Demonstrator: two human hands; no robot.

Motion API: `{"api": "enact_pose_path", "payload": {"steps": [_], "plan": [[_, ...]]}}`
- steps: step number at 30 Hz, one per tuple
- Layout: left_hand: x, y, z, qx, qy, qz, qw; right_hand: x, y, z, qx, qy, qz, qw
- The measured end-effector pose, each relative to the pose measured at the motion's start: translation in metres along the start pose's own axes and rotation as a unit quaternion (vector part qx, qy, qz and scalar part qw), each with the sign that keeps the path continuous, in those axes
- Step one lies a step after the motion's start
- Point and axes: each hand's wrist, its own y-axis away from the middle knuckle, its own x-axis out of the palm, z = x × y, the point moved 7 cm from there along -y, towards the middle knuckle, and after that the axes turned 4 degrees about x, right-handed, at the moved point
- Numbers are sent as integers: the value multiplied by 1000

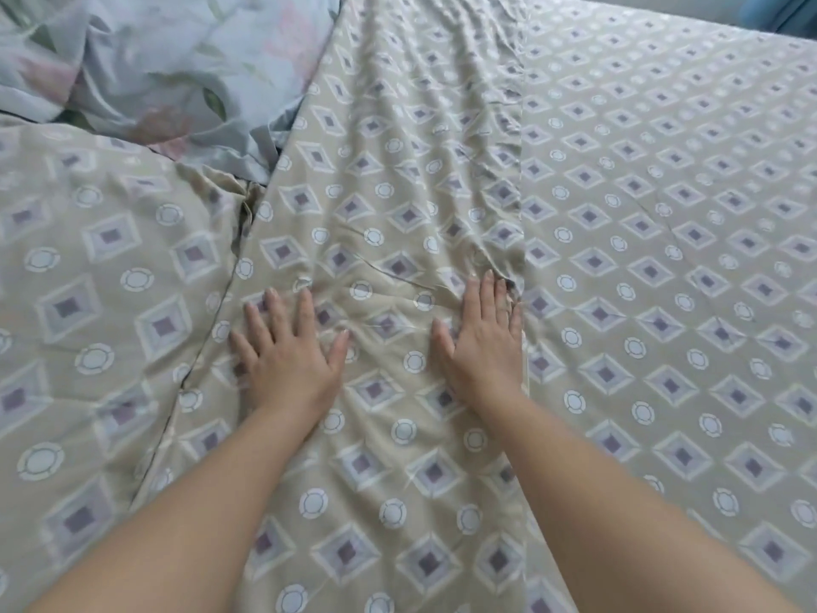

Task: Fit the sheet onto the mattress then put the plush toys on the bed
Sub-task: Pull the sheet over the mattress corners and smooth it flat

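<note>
1. Patterned sheet (pixel 663 214) is spread over the mattress, middle fold still wrinkly.
2. Left hand (pixel 287 351) and right hand (pixel 482 334) press it flat, fingers straight, gripping nothing.
3. No plush toys visible, so that part's probably still left.

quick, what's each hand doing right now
Left hand: open, flat on the beige diamond-patterned sheet.
Right hand: open, flat on the same sheet.

Crumpled pale-blue floral cloth (pixel 168 68) at top left, touching a beige padded piece (pixel 88 303) below it. That piece has a diamond-and-circle print and a dark piped edge; pillow or quilt, unclear. Blurred blue object (pixel 782 11) in top right corner, cut off.
</note>
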Motion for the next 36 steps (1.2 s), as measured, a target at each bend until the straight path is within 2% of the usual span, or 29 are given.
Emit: {"api": "enact_pose_path", "payload": {"steps": [4, 7, 10, 14, 17, 20, 23, 26, 30, 36], "plan": [[-11, -55, -26, 72, -1, -30, 997, 0, -19, -6, -17, -59, -58, 996], [-7, -75, -7, 23, -7, -30, 999, 1, -18, -10, -8, -116, -89, 989], [-15, -93, -10, -24, -11, -59, 998, 1, -19, -9, -5, -91, -100, 991], [-19, -122, -32, 69, -14, -72, 995, 8, -21, -10, 2, -64, -98, 993], [-11, -123, -23, 58, -15, -100, 993, 2, -21, -7, 4, -78, -104, 991], [-7, -122, -22, 63, 6, -103, 993, -22, -43, -14, 72, -177, -123, 974], [-10, -127, -18, 76, 72, -118, 988, -50, -99, -31, 190, -228, -160, 941], [-10, -126, -15, 79, 111, -137, 981, -61, -149, -47, 295, -261, -117, 912], [-11, -126, -16, 79, 117, -147, 979, -57, -179, -54, 321, -259, -26, 911], [-12, -125, -15, 82, 126, -154, 977, -75, -183, -89, 371, -195, -54, 906]]}}
